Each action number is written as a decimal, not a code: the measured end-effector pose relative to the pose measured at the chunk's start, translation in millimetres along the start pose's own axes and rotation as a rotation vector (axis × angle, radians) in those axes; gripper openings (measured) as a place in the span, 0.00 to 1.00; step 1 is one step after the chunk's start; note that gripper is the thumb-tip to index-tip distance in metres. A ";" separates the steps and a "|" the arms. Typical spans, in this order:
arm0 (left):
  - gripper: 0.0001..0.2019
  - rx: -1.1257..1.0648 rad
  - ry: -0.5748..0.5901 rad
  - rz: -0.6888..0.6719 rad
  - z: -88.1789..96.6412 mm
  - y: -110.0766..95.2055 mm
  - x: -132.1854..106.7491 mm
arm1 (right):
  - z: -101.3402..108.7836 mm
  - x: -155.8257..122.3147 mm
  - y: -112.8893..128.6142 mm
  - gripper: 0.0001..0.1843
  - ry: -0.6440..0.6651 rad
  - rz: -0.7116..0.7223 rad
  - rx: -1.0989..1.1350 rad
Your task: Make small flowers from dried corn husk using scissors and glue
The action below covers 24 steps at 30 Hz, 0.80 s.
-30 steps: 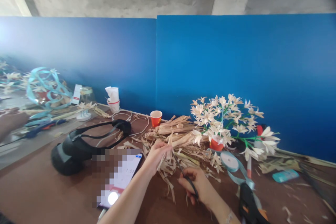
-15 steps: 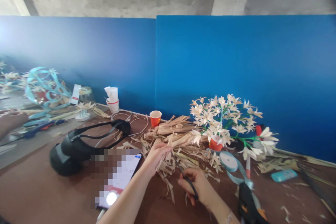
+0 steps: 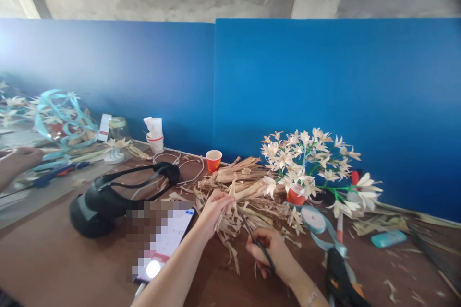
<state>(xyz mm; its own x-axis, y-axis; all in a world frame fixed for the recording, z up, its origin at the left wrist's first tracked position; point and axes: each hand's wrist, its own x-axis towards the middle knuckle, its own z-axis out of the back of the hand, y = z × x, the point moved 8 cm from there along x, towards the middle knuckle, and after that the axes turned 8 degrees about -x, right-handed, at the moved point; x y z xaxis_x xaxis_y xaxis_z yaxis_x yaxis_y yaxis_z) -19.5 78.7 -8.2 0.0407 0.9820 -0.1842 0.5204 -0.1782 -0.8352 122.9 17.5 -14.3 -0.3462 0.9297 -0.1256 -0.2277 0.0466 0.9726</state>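
Note:
My left hand (image 3: 213, 210) pinches a pale strip of dried corn husk (image 3: 227, 204) and holds it up over a pile of husks (image 3: 237, 184). My right hand (image 3: 271, 252) grips black scissors (image 3: 254, 237), fingers through the handles, with the blades pointing up at the husk strip. Behind the pile stands a bouquet of cream husk flowers (image 3: 306, 160) on green stems in a red cup (image 3: 296, 195).
On the brown table lie a phone (image 3: 163, 244), a black headset (image 3: 108, 199), a red paper cup (image 3: 213, 159), a light blue ribbon roll (image 3: 314, 219), a black glue gun (image 3: 340, 283) and husk scraps. Another person's hand (image 3: 16, 163) is at the far left. A blue partition (image 3: 324, 96) backs the table.
Both hands stay at the husk strip. The scissors have shifted slightly right and down; the view has barely moved.

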 end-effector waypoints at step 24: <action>0.10 0.146 0.118 -0.116 -16.7 -13.7 -8.7 | 5.6 6.3 -6.3 0.18 -0.293 0.074 0.228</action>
<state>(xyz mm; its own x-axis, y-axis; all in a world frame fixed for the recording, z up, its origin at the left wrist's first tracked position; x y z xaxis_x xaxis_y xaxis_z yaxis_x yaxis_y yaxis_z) -12.7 73.5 13.5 0.0921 0.9954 -0.0277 0.3991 -0.0624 -0.9148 127.2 25.0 -20.2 -0.0717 0.9971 -0.0244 0.0085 0.0251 0.9996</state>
